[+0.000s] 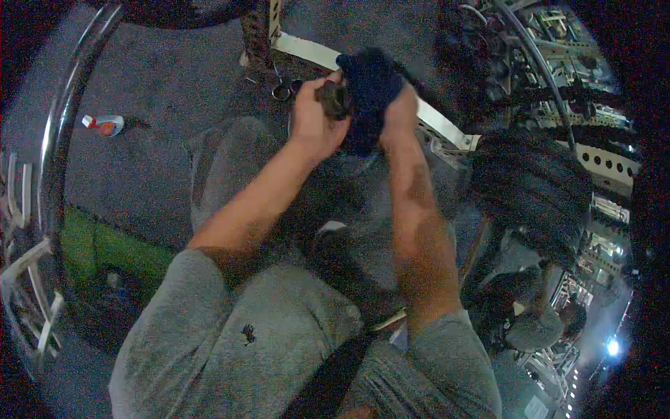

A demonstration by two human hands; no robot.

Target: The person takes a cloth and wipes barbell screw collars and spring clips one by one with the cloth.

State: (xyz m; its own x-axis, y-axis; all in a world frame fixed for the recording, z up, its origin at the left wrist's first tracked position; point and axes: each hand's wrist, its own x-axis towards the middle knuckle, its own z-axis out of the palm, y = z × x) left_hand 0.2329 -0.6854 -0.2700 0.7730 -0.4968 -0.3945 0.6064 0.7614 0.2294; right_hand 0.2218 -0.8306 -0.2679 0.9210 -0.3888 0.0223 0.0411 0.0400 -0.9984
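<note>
In the upper middle, my left hand (317, 122) is closed round a small dark metal part (332, 99), with the fingers wrapped about it. Just to the right, my right hand (401, 115) grips a dark blue cloth (370, 91), which hangs down between the two hands and touches the metal part's side. Some fingers of the right hand are hidden by the cloth. Behind both hands runs a white metal bar (303, 50), and a ring-shaped metal piece (281, 91) lies left of my left hand.
A white and red bottle (105, 126) lies on the dark floor (153, 77) at the left. Curved chrome tubes (52, 133) stand at the left edge. A green surface (115, 244) is at the lower left. Perforated metal frames (607, 162) and a dark fabric bundle (527, 181) are at the right.
</note>
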